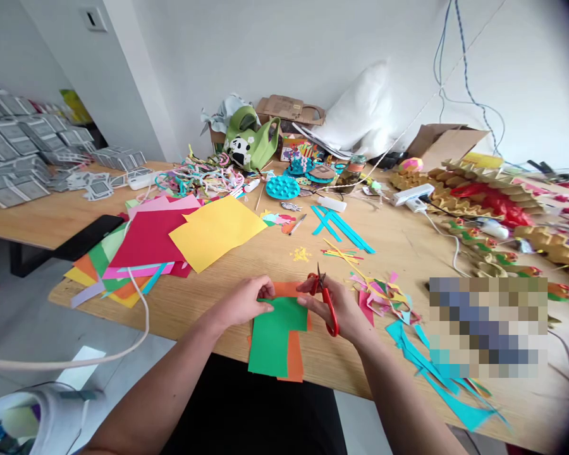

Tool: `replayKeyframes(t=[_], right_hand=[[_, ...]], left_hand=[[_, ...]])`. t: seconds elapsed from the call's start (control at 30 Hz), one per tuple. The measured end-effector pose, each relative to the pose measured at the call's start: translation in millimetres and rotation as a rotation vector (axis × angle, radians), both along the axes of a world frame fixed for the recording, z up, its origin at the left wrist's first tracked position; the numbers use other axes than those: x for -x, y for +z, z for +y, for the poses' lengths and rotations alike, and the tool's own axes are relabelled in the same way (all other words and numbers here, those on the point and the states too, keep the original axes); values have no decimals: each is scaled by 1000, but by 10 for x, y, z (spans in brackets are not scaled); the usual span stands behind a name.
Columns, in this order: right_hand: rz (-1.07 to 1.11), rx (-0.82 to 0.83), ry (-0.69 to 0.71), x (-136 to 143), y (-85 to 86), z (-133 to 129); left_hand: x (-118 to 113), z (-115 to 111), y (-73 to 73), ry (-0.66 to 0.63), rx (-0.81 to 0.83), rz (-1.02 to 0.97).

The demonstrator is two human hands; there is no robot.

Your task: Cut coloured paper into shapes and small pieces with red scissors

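Observation:
A green sheet of paper [271, 341] lies over an orange sheet [294, 357] at the table's near edge, and both hang slightly past it. My left hand [247, 302] pinches their upper left part between thumb and fingers. Red-handled scissors [330, 313] rest in my right hand [339, 304], blades pointing up and away from the paper. The thumb and a fingertip of that hand also touch the sheets' upper right side. Beyond my hands lie small yellow paper bits [300, 253] and thin coloured strips [341, 254].
Coloured sheets [146, 240] are piled at the left, beside a black phone-like slab [92, 237]. Blue strips [346, 229] and paper scraps [384, 297] lie right of centre. Egg cartons [436, 196] stand at the far right. A white cable [140, 328] crosses the left edge.

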State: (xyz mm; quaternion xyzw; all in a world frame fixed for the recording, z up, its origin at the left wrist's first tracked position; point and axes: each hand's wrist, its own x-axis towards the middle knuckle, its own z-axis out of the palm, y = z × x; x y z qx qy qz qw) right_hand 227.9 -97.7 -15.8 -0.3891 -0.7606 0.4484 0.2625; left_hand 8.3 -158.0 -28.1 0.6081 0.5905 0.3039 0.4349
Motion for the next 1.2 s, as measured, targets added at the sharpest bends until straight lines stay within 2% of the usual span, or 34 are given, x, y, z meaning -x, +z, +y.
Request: replayKeyframes(t=[0.13, 0.3, 0.37, 0.53, 0.63, 0.77, 0.83, 0.9, 0.97, 1.07, 1.2], right_hand=[[23, 80, 84, 73, 139, 57], [101, 129, 22, 151, 325, 199], [88, 136, 5, 170, 354, 283], [15, 110, -9, 188, 310, 516], [85, 23, -135, 151, 247, 623], [304, -48, -356, 59, 124, 708], [362, -50, -410, 25, 56, 733], [392, -61, -441, 10, 0, 748], [426, -73, -486, 11, -42, 754], [463, -62, -516, 27, -88, 748], [450, -18, -484, 42, -142, 738]], left_hand=[[-21, 104, 108, 29, -15, -278], [-31, 358, 270, 156, -25, -493], [-45, 473, 304, 194, -55, -486], [-86, 769, 348, 118, -204, -347], [-56, 921, 359, 256, -269, -399], [24, 1029, 286, 406, -201, -580], [51, 1047, 210, 432, -81, -682], [60, 1050, 132, 388, 19, -840], [49, 1042, 69, 306, 34, -929], [5, 1022, 6, 249, -22, -896], [-49, 1011, -36, 325, -112, -819]])
